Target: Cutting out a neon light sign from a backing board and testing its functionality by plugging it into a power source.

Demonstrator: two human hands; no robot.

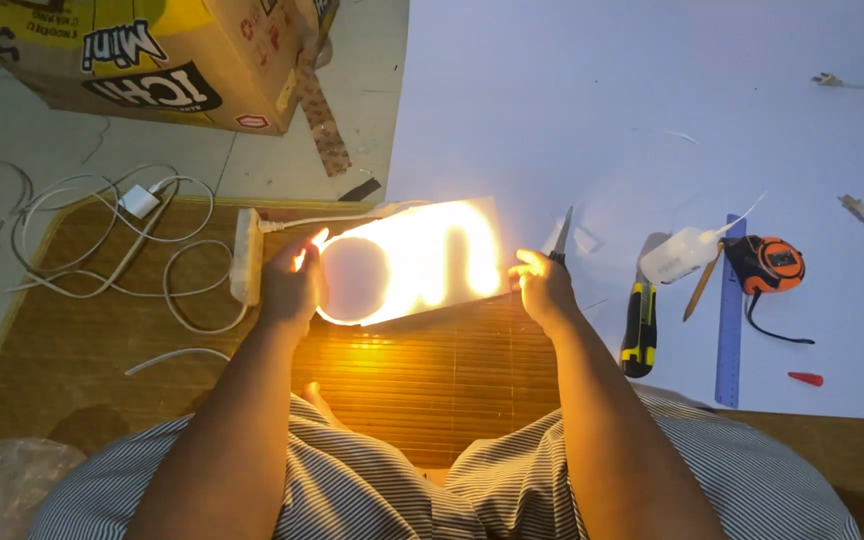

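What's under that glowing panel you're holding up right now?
Under the lit panel, held by the left hand and right hand, the woven mat shows, washed in orange light. The white sheet runs behind its far edge. Anything directly beneath the panel is hidden.

cardboard box [162, 55] cropped, panel [412, 262] glare-washed

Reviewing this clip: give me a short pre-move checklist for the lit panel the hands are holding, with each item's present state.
1. Left hand grips the glowing panel at its left edge: ok.
2. Right hand grips the panel's right edge: ok.
3. Panel lit: ok, bright enough to wash out its surface detail.
4. Blade clear of the right hand: not ok, right beside the fingers.
5. White cable from panel to power strip seated: cannot tell.
6. Utility knife away from hands: ok.
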